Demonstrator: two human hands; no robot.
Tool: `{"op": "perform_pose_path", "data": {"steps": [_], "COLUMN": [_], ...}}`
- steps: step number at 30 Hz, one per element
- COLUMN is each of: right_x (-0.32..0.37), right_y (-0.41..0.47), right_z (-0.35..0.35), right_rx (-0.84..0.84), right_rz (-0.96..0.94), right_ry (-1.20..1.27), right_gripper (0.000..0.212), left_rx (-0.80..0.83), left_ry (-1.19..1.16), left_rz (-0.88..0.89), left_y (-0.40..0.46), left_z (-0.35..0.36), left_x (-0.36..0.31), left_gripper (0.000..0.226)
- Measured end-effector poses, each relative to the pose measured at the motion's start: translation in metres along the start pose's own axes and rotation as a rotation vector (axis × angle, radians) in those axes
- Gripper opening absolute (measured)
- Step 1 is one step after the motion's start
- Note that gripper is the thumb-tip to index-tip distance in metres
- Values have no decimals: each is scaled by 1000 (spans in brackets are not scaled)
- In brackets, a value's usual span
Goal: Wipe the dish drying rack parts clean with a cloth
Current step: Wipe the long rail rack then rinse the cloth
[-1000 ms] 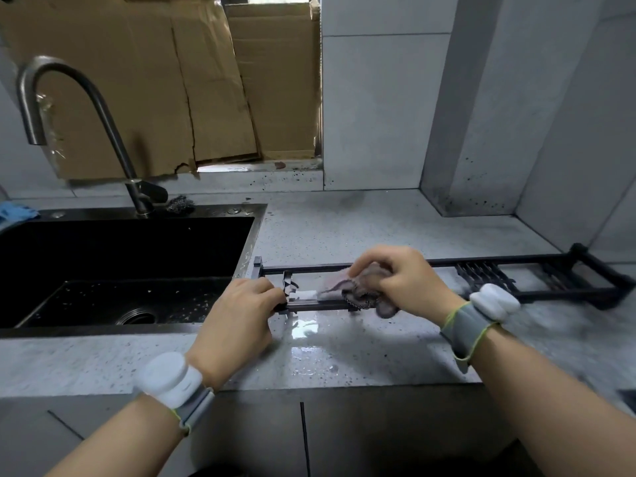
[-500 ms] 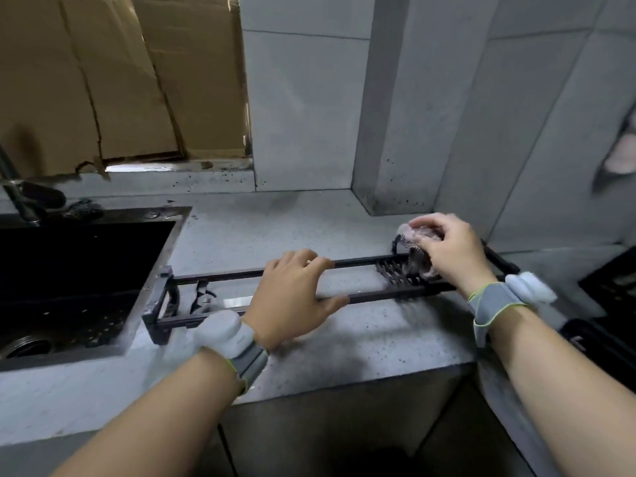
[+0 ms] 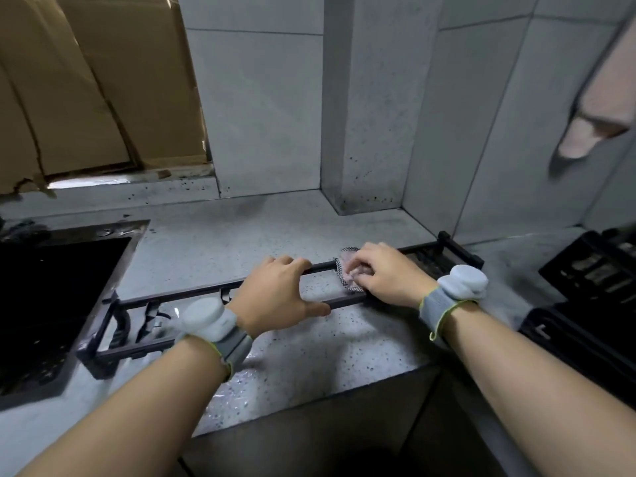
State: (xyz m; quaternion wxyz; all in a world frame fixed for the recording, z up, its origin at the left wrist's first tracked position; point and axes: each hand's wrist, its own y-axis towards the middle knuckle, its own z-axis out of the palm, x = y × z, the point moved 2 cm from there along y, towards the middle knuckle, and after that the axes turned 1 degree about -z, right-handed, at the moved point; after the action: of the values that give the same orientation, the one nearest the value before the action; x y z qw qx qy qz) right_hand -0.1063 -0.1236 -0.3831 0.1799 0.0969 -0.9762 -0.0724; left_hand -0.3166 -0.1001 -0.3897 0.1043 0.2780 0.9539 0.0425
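Long black rack frame (image 3: 192, 294) lying flat on the speckled grey counter (image 3: 309, 356), left end right beside the black sink (image 3: 51, 304), right end over near the wall corner. Left hand (image 3: 275, 294) planted on the middle of it, fingers hooked over the far rail and thumb stretched along the near one, so holding it steady. Right hand (image 3: 385, 273) just beside, fingers curled down onto a pinkish mesh-edged cloth (image 3: 347, 273), pressing it against the frame. Grey bands with white pods on both wrists. Black crate (image 3: 592, 270) off to the right, cardboard (image 3: 103, 80) up behind the sink.
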Motion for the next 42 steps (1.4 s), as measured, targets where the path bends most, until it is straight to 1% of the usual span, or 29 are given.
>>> {"op": "perform_pose_path", "data": {"steps": [1, 3, 4, 5, 7, 9, 12, 14, 17, 19, 20, 22, 23, 24, 25, 26, 27, 29, 30, 32, 34, 36, 37, 38, 40, 41, 42], "right_x": [-2, -5, -7, -9, -13, -15, -22, -26, -28, -31, -34, -45, -46, -44, -40, -35, -29, -28, -29, -35, -48, -70, -84, -97, -114, -115, -116], "right_y": [-7, -16, -16, -11, 4, 13, 13, 11, -1, -17, -22, -19, -13, -8, -6, -9, -14, -28, -34, -40, -35, -25, -21, -17, -14, -16, -19], "right_z": [-5, -18, -25, -30, -28, -12, 11, 7, -3, -13, -20, -29, -29, -24, -15, -5, 3, 5, 1, -13, -31, -51, -59, -62, -52, -42, -36], "right_rx": [33, 140, 184, 190, 82, -39, -119, -131, -29, 49, 67, 1, -65, -122, -152, -145, -118, -100, -106, -110, -188, -345, -389, -373, -184, -104, -78], "right_rz": [3, 3, 1, 3, 5, 24, 13, -14, -85, -119, -94, -7, 19, 27, 16, 2, -4, -21, -44, -51, -6, 89, 146, 205, 270, 259, 240], "right_ry": [64, 166, 167, 151, 150, 148, 64, 52, 15, 156, 270, 392, 359, 279, 192, 128, 77, 49, 59, 155, 201, 96, 10, -67, -197, -250, -282], "right_gripper": [16, 22, 26, 27, 26, 29, 31, 28, 36, 45, 51, 56, 53, 45, 33, 24, 23, 25, 21, 13, 22, 26, 26, 25, 22, 22, 22], "left_rx": [3, 7, 5, 5, 10, 17, 19, 7, 3, 3, 3, -6, -8, -8, -8, -11, -12, -13, -13, -8, -10, -9, -8, -7, -5, -2, -1], "left_ry": [-1, 5, 8, 10, -2, -7, 4, 1, 10, 11, 10, 4, -2, -9, -12, -12, -15, -19, -20, -26, -26, -16, -13, -13, -10, -9, -8], "left_rz": [0, 7, 9, 11, 9, 5, -5, -13, -16, -17, -14, -12, -14, -14, -14, -13, -18, -18, -19, -19, -19, -18, -18, -19, -18, -21, -21], "left_y": [1, 1, 0, 0, 0, 0, 1, 0, -1, -2, -2, -2, -2, -1, -1, -1, -3, -2, -2, -1, -2, -2, -2, -2, -1, -2, -2], "left_z": [1, 1, 1, 0, -1, -1, -1, 0, 0, 0, 1, 1, 0, 1, 1, 1, 1, 1, 1, 1, 1, 1, 1, 1, 1, 2, 1], "left_x": [0, -1, -2, -2, -1, -1, -2, -1, -3, -4, -5, -5, -4, -4, -4, -3, -2, -2, -2, -3, -3, -3, -3, -2, -3, -2, -2], "left_gripper": [91, 94, 95, 95, 94, 93, 95, 95, 95, 95, 95, 96, 96, 96, 96, 96, 97, 98, 99, 101, 101, 101, 101, 101, 102, 102, 102]}}
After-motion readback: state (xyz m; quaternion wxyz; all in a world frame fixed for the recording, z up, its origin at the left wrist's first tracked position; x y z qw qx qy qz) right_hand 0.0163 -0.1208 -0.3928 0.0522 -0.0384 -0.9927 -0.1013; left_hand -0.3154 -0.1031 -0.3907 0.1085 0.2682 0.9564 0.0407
